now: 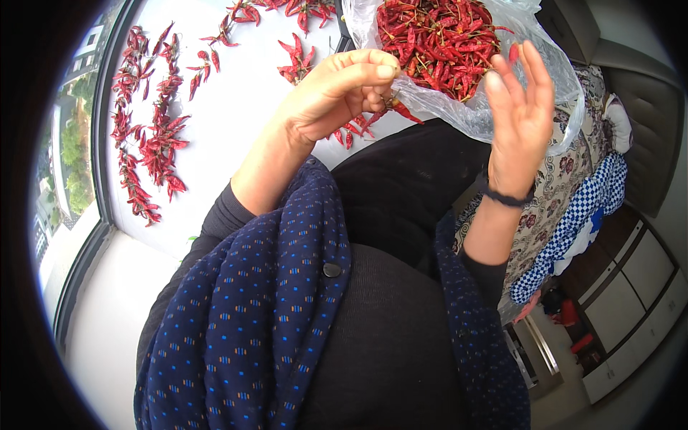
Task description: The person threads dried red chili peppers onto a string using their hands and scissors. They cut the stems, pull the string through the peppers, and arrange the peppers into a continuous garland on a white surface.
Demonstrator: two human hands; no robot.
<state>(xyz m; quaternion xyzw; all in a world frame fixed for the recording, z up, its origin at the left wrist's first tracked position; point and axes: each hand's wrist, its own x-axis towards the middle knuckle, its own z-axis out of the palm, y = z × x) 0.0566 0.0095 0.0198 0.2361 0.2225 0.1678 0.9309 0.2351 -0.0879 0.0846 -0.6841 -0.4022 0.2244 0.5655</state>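
Observation:
My left hand (pixel 349 80) has its thumb and fingers closed together over the near edge of the plastic bag. A small cluster of dried red chillies (pixel 404 111) hangs just below its fingers, their stems partly hidden by the hand. To the right, my right hand (pixel 520 118) is raised with its fingers extended and slightly spread. One red chilli (pixel 514 52) shows between its fingertips; whether they grip it is unclear. Before both hands stands a clear plastic bag (pixel 561 80), holding a heap of dried red chillies (pixel 438 45).
Strings of red chillies (pixel 164 113) lie along the white sill (pixel 236 107) beside a window frame (pixel 102 107). Several loose clusters (pixel 294 56) lie nearer the bag. At right are a floral-covered bed (pixel 564 161), a blue checked cloth (pixel 575 220) and a cabinet (pixel 623 301).

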